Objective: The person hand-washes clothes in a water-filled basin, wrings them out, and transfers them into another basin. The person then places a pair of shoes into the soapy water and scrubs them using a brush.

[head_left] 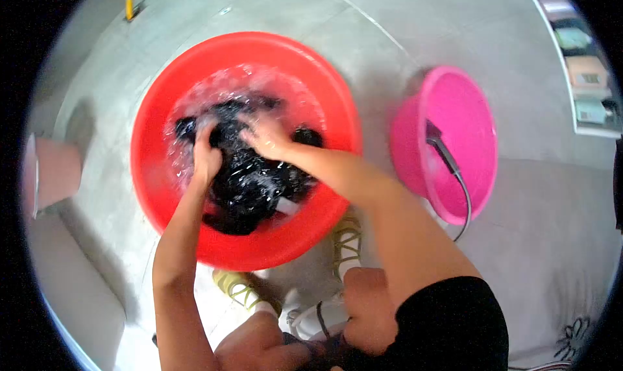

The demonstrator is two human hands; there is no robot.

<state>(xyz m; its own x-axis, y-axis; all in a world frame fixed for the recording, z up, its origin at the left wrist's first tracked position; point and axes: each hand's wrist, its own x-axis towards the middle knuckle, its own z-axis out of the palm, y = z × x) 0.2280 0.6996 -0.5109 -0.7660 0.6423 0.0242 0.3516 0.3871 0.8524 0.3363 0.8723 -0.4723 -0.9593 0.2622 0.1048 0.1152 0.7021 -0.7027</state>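
Note:
A bundle of wet black cloth (243, 183) lies in soapy water inside a large red basin (328, 82). My left hand (206, 154) is in the water at the left side of the bundle, its fingers closed into the fabric and partly hidden by suds. From the right, my right hand (267, 136) grips the upper part of the same cloth; its fingertips are blurred. A small pale patch (287, 206), perhaps a label, shows near the bundle's lower right. What kind of garment it is cannot be made out.
Right of the red basin stands a pink basin (480, 131) with a black shower head (442, 152) and its hose hanging inside. A pale pink bin (58, 170) is at the left. Shelves with packages (587, 72) line the upper right. My shoes (348, 241) are close against the red basin.

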